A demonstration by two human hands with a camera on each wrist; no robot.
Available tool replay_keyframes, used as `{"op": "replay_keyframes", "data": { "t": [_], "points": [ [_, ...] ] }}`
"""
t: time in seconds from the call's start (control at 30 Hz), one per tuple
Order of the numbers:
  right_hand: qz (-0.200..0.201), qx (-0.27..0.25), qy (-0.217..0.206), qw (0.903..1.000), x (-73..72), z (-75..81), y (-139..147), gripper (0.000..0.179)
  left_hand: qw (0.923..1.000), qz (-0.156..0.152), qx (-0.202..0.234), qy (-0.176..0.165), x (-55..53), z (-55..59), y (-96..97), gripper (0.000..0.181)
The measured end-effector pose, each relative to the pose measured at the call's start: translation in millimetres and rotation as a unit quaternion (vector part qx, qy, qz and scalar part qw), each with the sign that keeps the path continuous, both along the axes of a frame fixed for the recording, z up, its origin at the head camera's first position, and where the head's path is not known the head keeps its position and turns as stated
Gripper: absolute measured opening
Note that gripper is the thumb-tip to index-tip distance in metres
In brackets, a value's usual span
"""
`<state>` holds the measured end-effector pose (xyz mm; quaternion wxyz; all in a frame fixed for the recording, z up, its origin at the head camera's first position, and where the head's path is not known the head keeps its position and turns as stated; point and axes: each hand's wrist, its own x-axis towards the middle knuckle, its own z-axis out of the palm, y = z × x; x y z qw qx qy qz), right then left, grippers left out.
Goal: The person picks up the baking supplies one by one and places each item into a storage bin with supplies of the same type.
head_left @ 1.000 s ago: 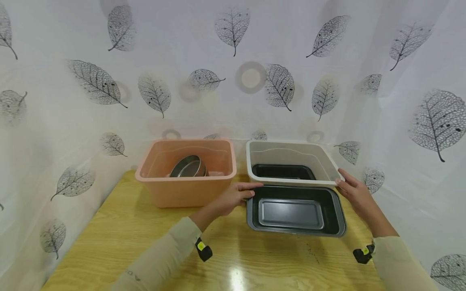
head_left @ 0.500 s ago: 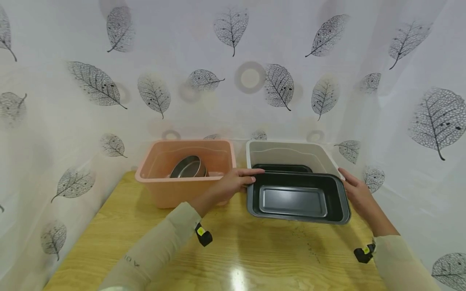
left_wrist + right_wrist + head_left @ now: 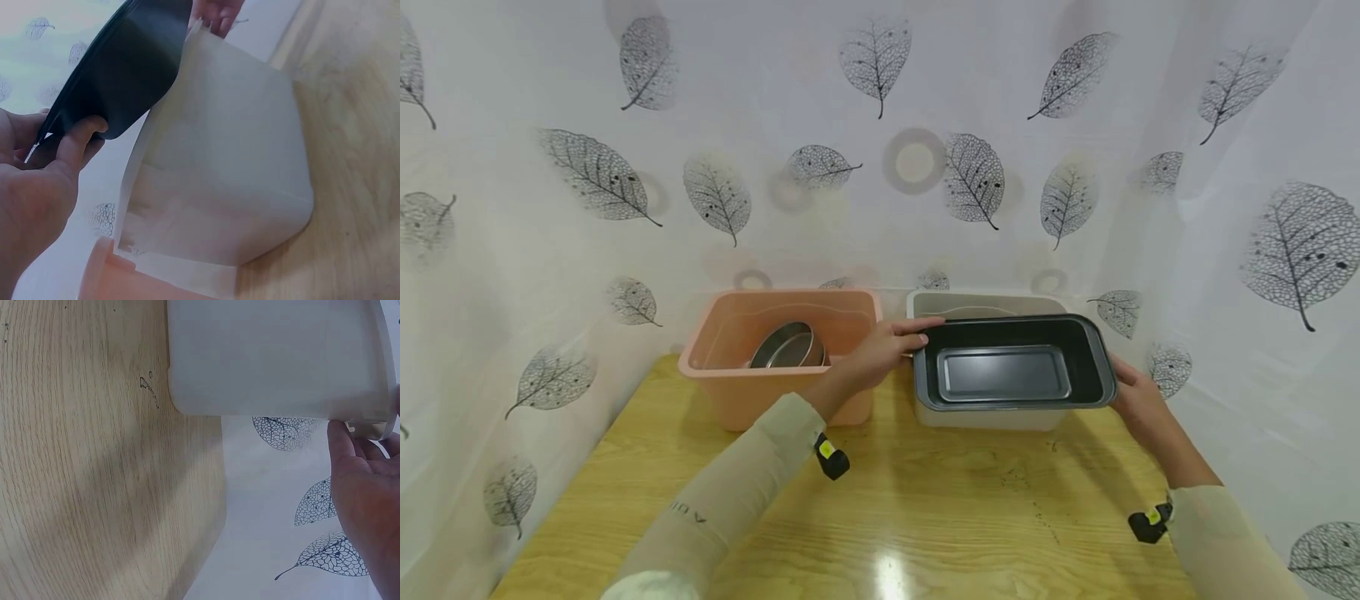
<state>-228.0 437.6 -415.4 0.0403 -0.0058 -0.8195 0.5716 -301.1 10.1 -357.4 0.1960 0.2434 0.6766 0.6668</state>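
Observation:
My left hand (image 3: 877,354) pinches the left rim of a dark metal loaf pan (image 3: 1003,373), thumb on one side and fingers on the other. The pan is held tilted over the white plastic bin (image 3: 212,150), its inside facing me, and covers most of the bin's opening in the head view. My right hand (image 3: 369,481) grips the bin's rim at its right side, with fingers hooked under the edge. In the left wrist view the underside of the pan overlaps the bin's top edge. What lies inside the white bin is hidden behind the pan.
To the left stands a pink plastic bin (image 3: 741,400) with a round metal cake tin (image 3: 786,345) leaning inside it. Both bins stand on a wooden table (image 3: 940,500). A white leaf-print curtain (image 3: 820,75) hangs behind and along the sides.
My left hand has lifted the loaf pan up and away from me, from in front of the white bin to over its opening. My right hand stays at the bin's right rim.

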Motion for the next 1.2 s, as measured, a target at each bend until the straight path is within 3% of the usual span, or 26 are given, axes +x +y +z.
{"op": "replay_keyframes", "data": {
  "t": [0.17, 0.63, 0.87, 1.2],
  "points": [
    [0.05, -0.113, 0.017, 0.9922, -0.8, -1.8, -2, 0.069, 0.9994, 0.01, 0.026, -0.02, -11.3, 5.5, 2.2, 0.041],
    [0.051, -0.068, 0.008, 0.9963, 0.6, -0.3, -2, 0.075, 0.9968, 0.04, 0.049, -0.049, -41.5, 12.5, 9.5, 0.042],
    [0.05, -0.076, 0.006, 0.9958, 1.5, -0.6, -2, 0.075, 0.9977, 0.049, 0.023, -0.04, -53.7, 12.3, 17.3, 0.042],
    [0.045, -0.046, -0.001, 0.998, 2.4, 1.2, -2, 0.076, 0.9972, 0.06, -0.041, -0.018, -70.9, 7.3, 30.3, 0.044]
  ]
}}
